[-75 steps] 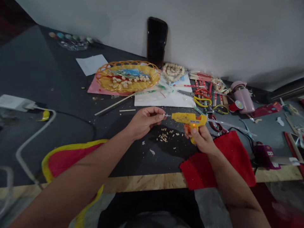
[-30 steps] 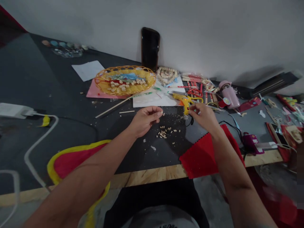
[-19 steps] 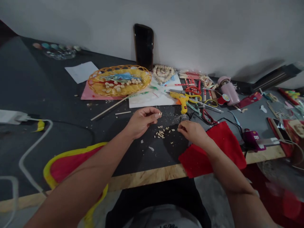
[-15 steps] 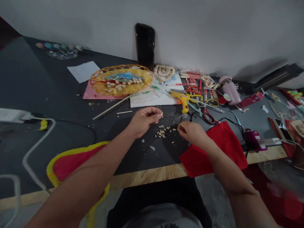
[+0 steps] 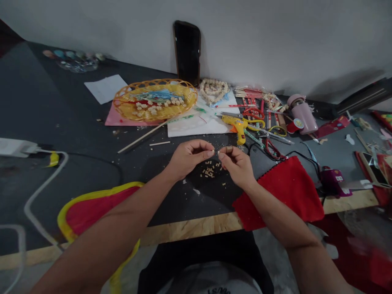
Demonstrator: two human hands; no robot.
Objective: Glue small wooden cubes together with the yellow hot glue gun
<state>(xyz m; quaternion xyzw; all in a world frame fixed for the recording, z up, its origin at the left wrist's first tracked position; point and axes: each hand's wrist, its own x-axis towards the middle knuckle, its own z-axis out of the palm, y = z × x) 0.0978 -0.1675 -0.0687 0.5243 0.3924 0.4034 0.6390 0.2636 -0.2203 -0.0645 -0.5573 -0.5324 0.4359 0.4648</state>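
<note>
The place looks like a craft corner; whether in a home or a small workshop is unclear. A dark worktop (image 5: pixel 167 200) spans the frame below a plain grey wall (image 5: pixel 260 41). A yellow glue gun (image 5: pixel 239 127) and scissors (image 5: pixel 256 125) lie right of centre, pale cut bits (image 5: pixel 208 172) nearer the middle, and a woven basket (image 5: pixel 191 94) of small pieces above.

Lettering: no full word readable

Shirt (image 5: pixel 205 279), bottom of view: a few dark letters, cut off at the edge, word unclear. Purple box (image 5: pixel 329 183), right: pale label with 2 blocky characters, too small to be sure of. Spool (image 5: pixel 296 125): round end label, print blurred. Red box (image 5: pixel 332 127): faint pale marks, illegible.
</note>
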